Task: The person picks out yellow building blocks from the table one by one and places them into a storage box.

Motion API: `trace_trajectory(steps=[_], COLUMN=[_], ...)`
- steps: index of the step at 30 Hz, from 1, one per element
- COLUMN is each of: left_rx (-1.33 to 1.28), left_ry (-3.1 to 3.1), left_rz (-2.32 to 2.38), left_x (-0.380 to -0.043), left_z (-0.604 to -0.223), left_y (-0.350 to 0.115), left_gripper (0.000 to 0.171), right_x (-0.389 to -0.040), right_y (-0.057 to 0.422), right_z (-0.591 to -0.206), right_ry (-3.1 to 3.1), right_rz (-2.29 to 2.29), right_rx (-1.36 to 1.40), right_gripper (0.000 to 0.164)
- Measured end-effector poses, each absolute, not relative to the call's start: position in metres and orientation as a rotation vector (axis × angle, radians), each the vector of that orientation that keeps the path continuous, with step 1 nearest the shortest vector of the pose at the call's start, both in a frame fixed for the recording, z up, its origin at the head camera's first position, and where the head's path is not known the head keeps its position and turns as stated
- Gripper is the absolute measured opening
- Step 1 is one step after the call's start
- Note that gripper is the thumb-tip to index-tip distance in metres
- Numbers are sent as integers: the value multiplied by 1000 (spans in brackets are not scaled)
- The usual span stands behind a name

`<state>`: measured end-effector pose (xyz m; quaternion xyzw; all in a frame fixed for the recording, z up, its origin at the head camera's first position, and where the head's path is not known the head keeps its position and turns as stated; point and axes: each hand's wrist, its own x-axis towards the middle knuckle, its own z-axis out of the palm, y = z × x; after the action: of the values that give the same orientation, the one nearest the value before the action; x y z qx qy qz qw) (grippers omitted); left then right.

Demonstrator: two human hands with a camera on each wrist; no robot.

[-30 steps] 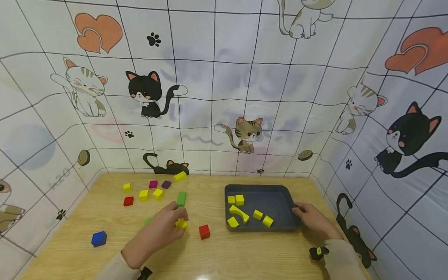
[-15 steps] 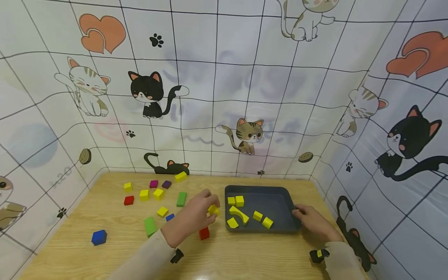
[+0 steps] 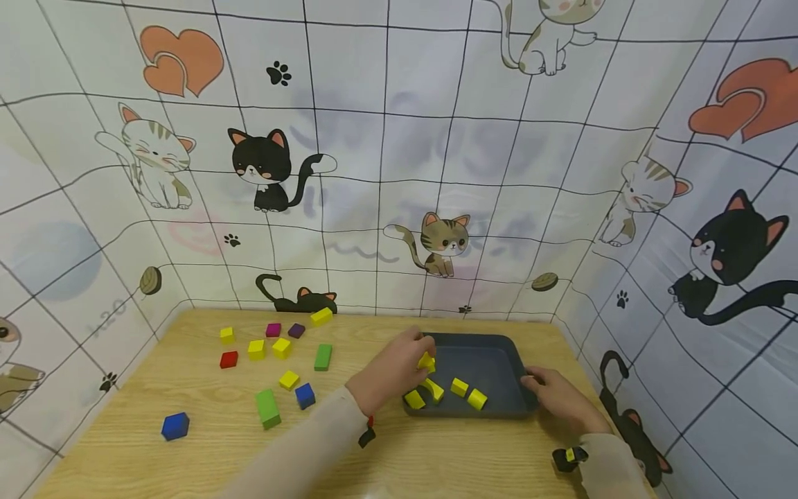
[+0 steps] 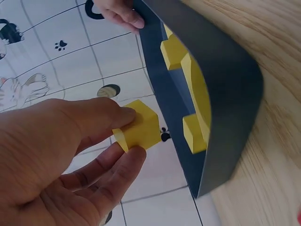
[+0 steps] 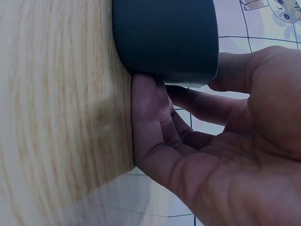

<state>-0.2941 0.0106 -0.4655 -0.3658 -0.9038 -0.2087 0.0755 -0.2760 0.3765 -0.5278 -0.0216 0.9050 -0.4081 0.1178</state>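
My left hand [image 3: 394, 369] pinches a yellow block [image 4: 141, 129] between thumb and fingertips, over the left part of the dark grey tray [image 3: 501, 367]. In the left wrist view the block is clear of the tray's wall. Inside the tray lie a yellow arch block [image 3: 433, 390], a yellow block [image 3: 414, 400] by the near left corner, and two more yellow blocks [image 3: 459, 387] near the middle. The hand hides the tray's far left corner. At the tray's right side my right hand [image 3: 564, 396] grips the edge, thumb at the rim and fingers [image 5: 146, 108] low against the outer wall.
Left of the tray, loose blocks lie on the wooden table [image 3: 206, 464]: green [image 3: 268, 409], blue [image 3: 305, 396], red [image 3: 228, 360], purple [image 3: 296, 330] and several yellow ones [image 3: 257, 349]. A red block [image 3: 370, 421] is mostly hidden by the left wrist. Cat-print cloth [image 3: 349, 173] surrounds the table.
My left hand has carried the yellow block rightward from the table's middle to above the tray, uncovering green and blue blocks. The right hand stays on the tray's edge.
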Motion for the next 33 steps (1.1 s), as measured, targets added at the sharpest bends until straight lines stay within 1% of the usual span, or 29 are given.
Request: trace_trajectory(steps=[10,16,20,26,33], left_rx=[-1175,-1155,-1126,-1104,-1104], left_ry=[-2725,-2799,-2868,-2928,-2945], left_rz=[-504,-436,-408,-315,-313], left_x=[-312,-321,-329,-333,-331], left_z=[-465,-463,-473,-485,-479], left_y=[51,68,79,85,80], left_gripper=[28,26,27,31,31], right_x=[-276,-276,-274,-274,-276], right_y=[378,378,377,377,379], right_z=[-527,-527,-527,-530,-531], right_ry=[2653,2661,2674,2673,2669], right_rz=[-1198,-1193,-1186,-1193,-1212], right_rx=[-74,-90,-106,-110,-101], right_gripper=[56,54,53,52,53])
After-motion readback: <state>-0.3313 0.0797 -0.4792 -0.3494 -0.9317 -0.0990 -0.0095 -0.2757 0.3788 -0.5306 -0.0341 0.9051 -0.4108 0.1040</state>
